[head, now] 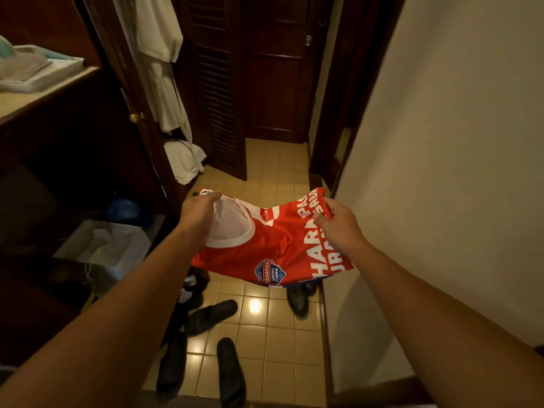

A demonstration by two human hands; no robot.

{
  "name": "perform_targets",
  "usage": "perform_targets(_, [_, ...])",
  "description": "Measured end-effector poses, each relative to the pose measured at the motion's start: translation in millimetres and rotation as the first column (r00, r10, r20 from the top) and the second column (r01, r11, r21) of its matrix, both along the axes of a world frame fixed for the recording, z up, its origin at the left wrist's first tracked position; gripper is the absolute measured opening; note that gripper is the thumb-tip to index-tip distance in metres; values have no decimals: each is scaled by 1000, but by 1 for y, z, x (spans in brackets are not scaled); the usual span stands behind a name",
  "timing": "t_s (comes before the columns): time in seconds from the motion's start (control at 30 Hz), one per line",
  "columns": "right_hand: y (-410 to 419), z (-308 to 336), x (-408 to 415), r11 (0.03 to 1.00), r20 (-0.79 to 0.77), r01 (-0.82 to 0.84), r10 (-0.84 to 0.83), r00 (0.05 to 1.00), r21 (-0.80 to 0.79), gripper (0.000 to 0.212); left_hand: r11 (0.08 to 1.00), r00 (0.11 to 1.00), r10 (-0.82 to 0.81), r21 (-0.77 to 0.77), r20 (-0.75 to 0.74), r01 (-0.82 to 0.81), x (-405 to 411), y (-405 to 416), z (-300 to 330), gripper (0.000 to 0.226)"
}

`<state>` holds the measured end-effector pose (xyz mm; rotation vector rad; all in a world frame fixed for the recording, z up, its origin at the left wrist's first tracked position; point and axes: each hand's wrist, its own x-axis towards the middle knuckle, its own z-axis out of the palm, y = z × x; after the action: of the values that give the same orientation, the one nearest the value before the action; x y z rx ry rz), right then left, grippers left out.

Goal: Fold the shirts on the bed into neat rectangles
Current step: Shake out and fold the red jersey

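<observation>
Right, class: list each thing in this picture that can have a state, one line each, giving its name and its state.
Red shirt: held up in the air over the floor, stretched between both hands, not yet folded.
Left hand: grips the shirt by its white collar.
Right hand: pinches the shirt's edge.
White garment: hanging on the door.
Louvred door: standing open.
Black slippers: scattered on the tiled floor.
Folded laundry: stacked on the shelf.
</observation>
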<state>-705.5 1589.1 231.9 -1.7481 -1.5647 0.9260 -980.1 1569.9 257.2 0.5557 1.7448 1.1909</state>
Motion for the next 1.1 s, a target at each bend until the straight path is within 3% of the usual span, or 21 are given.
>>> perform_targets(0.07, [25, -2, -4, 1000, -11, 26, -26, 1000, -3, 47, 1000, 1000, -15, 7, -6, 15, -6, 28, 1, 66])
perform_targets(0.23, [86, -9, -21, 997, -52, 80, -80, 995, -11, 46, 987, 976, -143, 47, -166, 153, -17, 91, 2, 45])
perform_targets(0.5, [201, -15, -27, 993, -90, 35, -45, 995, -112, 39, 991, 979, -122, 35, -164, 129, -16, 203, -5, 38])
perform_targets(0.87, [387, -14, -31, 992, -131, -69, 55, 990, -106, 49, 991, 991, 115, -60, -69, -119, -12, 351, -19, 20])
perform_targets(0.93, [413, -16, -37, 990, -111, -102, 92, 990, -96, 48, 984, 985, 172, -37, -27, -173, -19, 372, -21, 25])
perform_targets(1.0, [440, -18, -47, 987, -105, -130, 119, 987, -99, 47, 976, 976, 217, -15, 0, -217, -28, 394, -21, 9])
perform_targets(1.1, [482, -24, -66, 982, -129, -149, 134, 983, -116, 47, 960, 960, 280, -13, 24, -280, -43, 430, -24, 7])
